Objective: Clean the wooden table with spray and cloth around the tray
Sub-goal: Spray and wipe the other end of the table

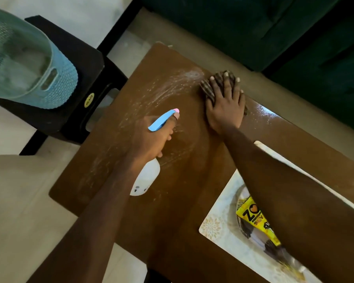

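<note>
Forearms, both bare, enter from the bottom edge, nearest the lens.

Far left: teal perforated basket (35,64), cut off by the frame edge, sits on a black stool (74,68) just beside the table corner.

Wooden table (192,180): brown top, white spray streaks (172,86) across its far-left part; the far-right edge looks glossy and wet.

Left hand (151,137): fingers curled round the neck of the spray bottle (145,178), one digit lying along the blue trigger head. Neck hidden by the hand; only the white body and blue-pink head show. Bottle tilted, nozzle pointing away. Whether it touches the wood: cannot tell.

Right hand (225,105): flat, fingers straight and spread, pressing on the cloth (207,88) at the far edge of the table. Cloth dark, striped, mostly covered; only its left part shows.

Tray (215,223): pale, patterned, on the table's near-right part, cut off by the frame and crossed by the right forearm. Yellow packet (251,215) lies in it, lettering half hidden. Lower tray contents blurred, not identifiable.

Dark green sofa (253,27) behind the table.
</note>
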